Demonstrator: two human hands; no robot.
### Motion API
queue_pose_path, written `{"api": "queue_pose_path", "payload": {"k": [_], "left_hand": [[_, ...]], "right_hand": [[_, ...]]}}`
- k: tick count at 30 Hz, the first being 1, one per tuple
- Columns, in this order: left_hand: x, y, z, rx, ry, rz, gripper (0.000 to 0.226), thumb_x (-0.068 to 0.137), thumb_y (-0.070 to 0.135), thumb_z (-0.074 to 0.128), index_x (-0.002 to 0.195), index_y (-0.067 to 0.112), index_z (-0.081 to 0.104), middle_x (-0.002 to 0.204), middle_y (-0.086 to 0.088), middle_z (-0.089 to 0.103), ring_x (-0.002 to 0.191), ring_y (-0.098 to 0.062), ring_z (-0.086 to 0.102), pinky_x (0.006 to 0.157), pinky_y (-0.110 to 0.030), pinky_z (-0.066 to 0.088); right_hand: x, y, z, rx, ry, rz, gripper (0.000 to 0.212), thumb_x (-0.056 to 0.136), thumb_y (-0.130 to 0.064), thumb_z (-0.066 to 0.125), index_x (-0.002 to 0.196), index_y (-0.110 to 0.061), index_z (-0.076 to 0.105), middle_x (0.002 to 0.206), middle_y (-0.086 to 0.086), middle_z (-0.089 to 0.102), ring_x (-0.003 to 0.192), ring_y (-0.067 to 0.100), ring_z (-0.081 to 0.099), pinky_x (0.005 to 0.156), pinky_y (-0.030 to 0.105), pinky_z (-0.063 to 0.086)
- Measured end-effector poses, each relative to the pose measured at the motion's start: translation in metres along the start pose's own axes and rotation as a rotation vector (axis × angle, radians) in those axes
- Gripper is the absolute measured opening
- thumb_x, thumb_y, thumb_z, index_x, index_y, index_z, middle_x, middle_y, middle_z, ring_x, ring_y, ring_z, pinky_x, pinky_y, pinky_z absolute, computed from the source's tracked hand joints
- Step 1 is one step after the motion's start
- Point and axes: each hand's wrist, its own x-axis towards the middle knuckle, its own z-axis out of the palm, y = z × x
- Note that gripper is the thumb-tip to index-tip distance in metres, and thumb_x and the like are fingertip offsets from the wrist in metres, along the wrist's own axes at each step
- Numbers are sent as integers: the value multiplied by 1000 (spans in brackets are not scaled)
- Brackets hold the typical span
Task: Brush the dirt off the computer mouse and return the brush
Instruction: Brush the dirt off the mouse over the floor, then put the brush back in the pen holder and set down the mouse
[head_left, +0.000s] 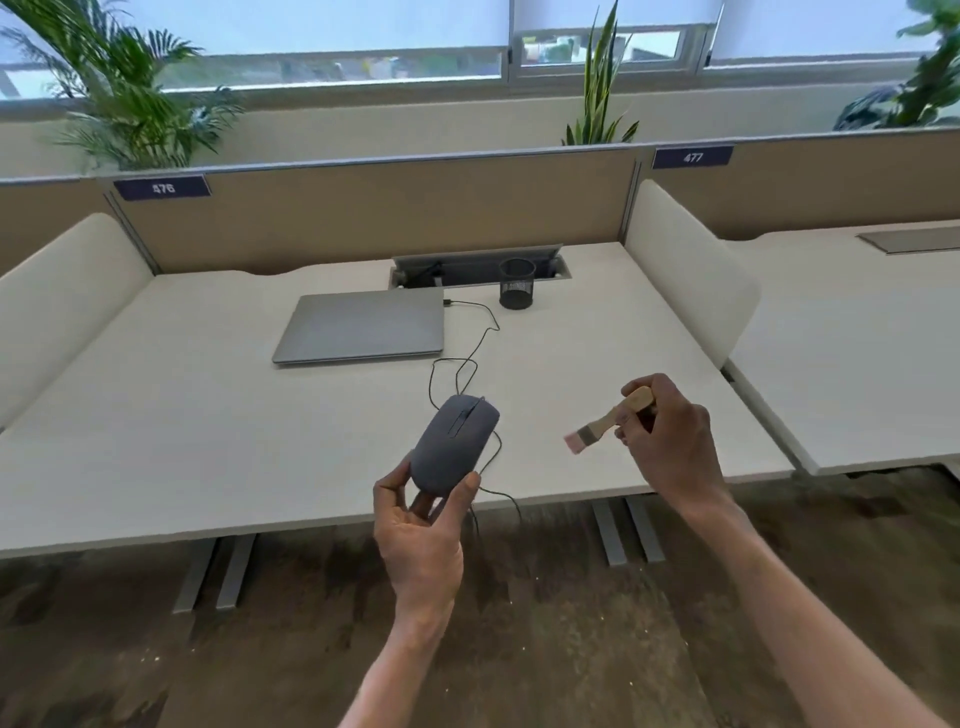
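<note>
A: Nearest us, our left hand (418, 525) pinches the tail of the grey computer mouse (455, 443) between thumb and fingers, lifted over the front edge of the white desk (208, 415).

B: Its long axis runs away from us, nose tipped up and slightly right, cable (470, 358) trailing to the closed laptop (363, 326).

A: Our right hand (667, 441) is curled round the wooden handle of the small brush (602, 423), apart from the mouse.

B: Bristles point left and down, toward the mouse. Beyond, we see a black mesh pen cup (517, 284).
</note>
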Motion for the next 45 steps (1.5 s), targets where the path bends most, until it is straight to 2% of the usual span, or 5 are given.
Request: {"api": "queue_pose_path", "payload": {"k": [9, 25, 32, 37, 45], "left_hand": [[38, -30, 80, -20, 169, 15, 65, 59, 27, 89, 115, 33, 56, 122, 8, 63, 98, 0, 75, 73, -14, 59], [188, -57, 128, -23, 178, 54, 58, 68, 11, 90, 112, 28, 57, 123, 5, 64, 102, -10, 76, 77, -22, 62], [229, -79, 151, -12, 162, 15, 57, 73, -3, 89, 111, 25, 57, 121, 3, 66, 100, -12, 77, 75, -21, 62], [242, -93, 168, -15, 167, -11, 58, 72, -2, 90, 114, 23, 58, 122, 2, 67, 102, -17, 77, 78, -23, 62], [258, -116, 190, -4, 215, -45, 61, 63, 10, 93, 113, 27, 62, 118, 12, 71, 103, -18, 76, 77, -25, 63]], "right_hand": [[90, 24, 9, 37, -60, -91, 14, 95, -4, 64, 108, -8, 60, 76, 10, 71, 69, 30, 72, 66, 46, 58], [241, 26, 97, 56, -30, -113, 15, 98, 2, 50, 108, -2, 60, 96, 13, 71, 78, 37, 70, 71, 50, 58], [303, 28, 138, 11, 56, -170, 13, 91, 8, 58, 98, 5, 68, 99, 18, 70, 90, 36, 64, 81, 41, 52], [360, 41, 163, -9, 132, -203, 12, 94, 2, 55, 95, 2, 67, 87, 15, 72, 71, 25, 57, 69, 23, 37], [448, 62, 213, -74, 96, -176, 25, 97, 0, 46, 115, 2, 63, 85, 23, 70, 77, 40, 63, 69, 40, 48]]}}
